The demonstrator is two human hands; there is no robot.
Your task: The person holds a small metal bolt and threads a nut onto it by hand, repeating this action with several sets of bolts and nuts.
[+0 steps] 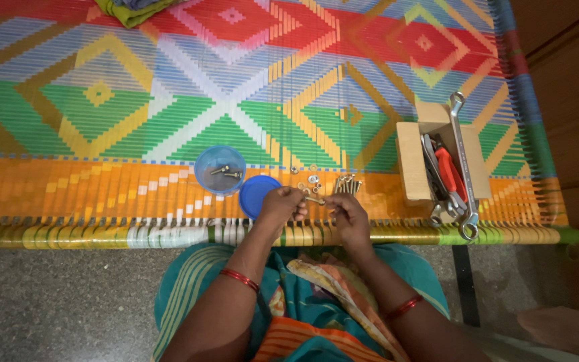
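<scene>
My left hand (pixel 281 203) and my right hand (pixel 345 210) meet over the near edge of a bright woven cot (pixel 102 114). Between their fingertips they hold a small brass bolt (pixel 315 200), each hand pinching one end. Just beyond the hands lie several loose washers and nuts (pixel 309 179) and a row of brass bolts (pixel 347 184). A round blue tub (pixel 220 169) with a few bolts inside stands to the left, and its blue lid (pixel 256 194) lies flat beside my left hand.
A small cardboard box (pixel 415 157) at the right holds several spanners (pixel 460 161) and a red-handled tool (pixel 449 173). Folded green cloth (pixel 132 10) lies at the far edge. Grey stone floor runs below the cot, and a wooden wall stands at the right.
</scene>
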